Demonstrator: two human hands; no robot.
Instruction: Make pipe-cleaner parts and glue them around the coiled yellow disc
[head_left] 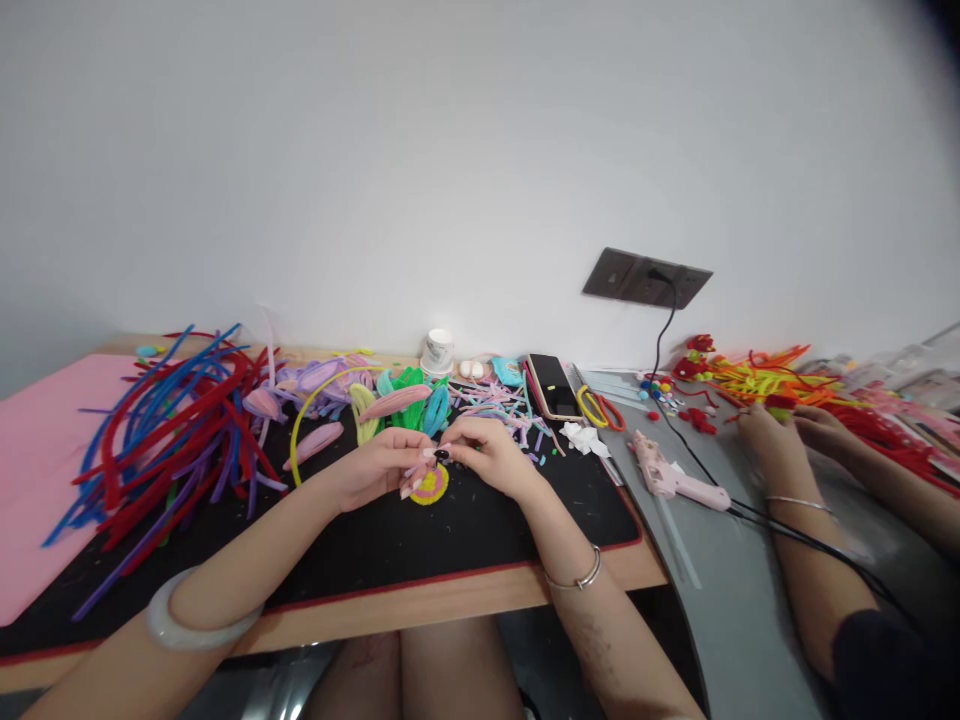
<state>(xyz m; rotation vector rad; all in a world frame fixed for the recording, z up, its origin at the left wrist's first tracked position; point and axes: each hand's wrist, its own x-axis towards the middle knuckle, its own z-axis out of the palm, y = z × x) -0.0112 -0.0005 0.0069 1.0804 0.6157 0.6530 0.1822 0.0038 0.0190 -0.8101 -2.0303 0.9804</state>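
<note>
My left hand and my right hand meet over the black mat, fingertips pinched together. Between them is a small lilac pipe-cleaner piece, mostly covered by the fingers. Just under the fingertips shows a round yellow-and-pink pipe-cleaner coil; whether it is held or lies on the mat I cannot tell. Behind my hands lie a pink pipe-cleaner loop and green bundles. A long yellow pipe cleaner arches up beside my left wrist.
Red, blue and purple pipe cleaners spread at left by a pink sheet. At the back stand a white cup, a phone and scissors. Rightward lies a corded pink glue gun; another person's hands work beyond.
</note>
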